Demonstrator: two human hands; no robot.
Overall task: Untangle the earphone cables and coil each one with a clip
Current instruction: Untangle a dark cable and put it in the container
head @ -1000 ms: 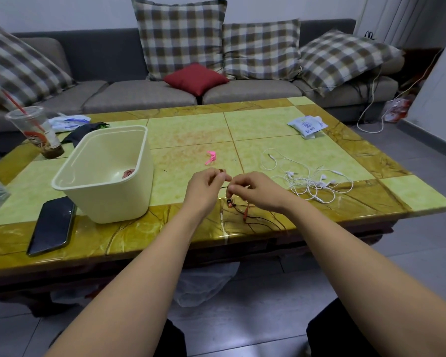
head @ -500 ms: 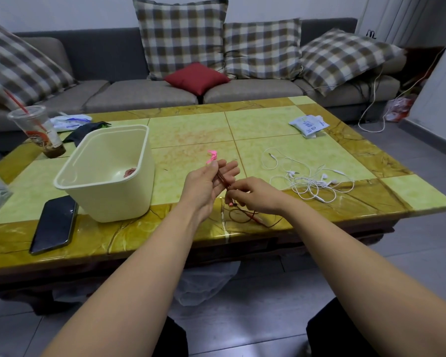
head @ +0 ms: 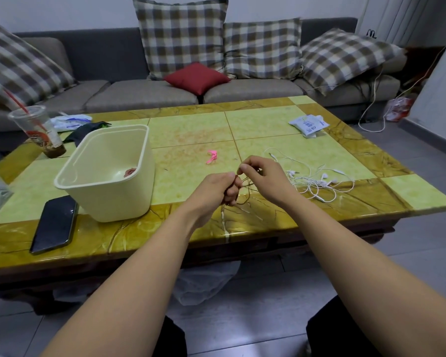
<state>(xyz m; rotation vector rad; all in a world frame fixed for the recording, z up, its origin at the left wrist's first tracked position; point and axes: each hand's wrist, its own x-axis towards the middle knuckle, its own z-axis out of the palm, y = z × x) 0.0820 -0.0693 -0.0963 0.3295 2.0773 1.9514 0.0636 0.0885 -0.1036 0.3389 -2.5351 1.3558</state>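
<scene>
My left hand (head: 218, 190) is closed around loops of a thin dark red earphone cable (head: 246, 194) near the table's front edge. Just right of it, my right hand (head: 264, 176) pinches the same cable between thumb and forefinger. Loose cable hangs below both hands onto the table. A tangle of white earphones (head: 317, 180) lies to the right of my right hand. A pink clip (head: 212, 156) lies on the table beyond my hands. Another coiled red cable (head: 129, 172) sits at the bottom of the cream bin (head: 106, 199).
A black phone (head: 54, 224) lies left of the bin at the front. A plastic cup with a straw (head: 38, 131) stands at the far left, and a white packet (head: 308, 123) lies at the far right. The sofa with cushions stands behind the table (head: 191, 130).
My left hand, open with fingers spread half a second ago, has closed around the cable loops. My right hand has risen and moved slightly away, still pinching the cable.
</scene>
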